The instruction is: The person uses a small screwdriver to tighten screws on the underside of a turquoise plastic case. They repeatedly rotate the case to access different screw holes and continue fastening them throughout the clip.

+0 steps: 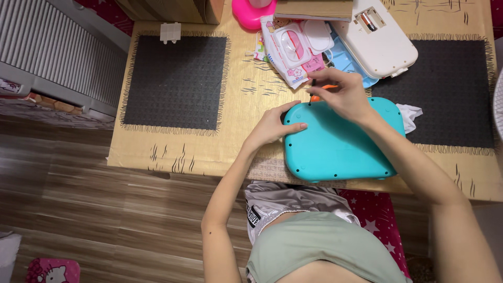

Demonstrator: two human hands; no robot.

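Two hands on one teal plastic case (340, 144), and we're right over it: the case lies flat at the near edge of the low gold table (251, 99), its near side overhanging our lap. Our left hand (272, 126) presses open-fingered on the case's left edge, gripping nothing. Our right hand (340, 91) pinches an orange-handled screwdriver (318, 93) at the case's far edge. A wet-wipes pack (293, 50) lies just beyond.
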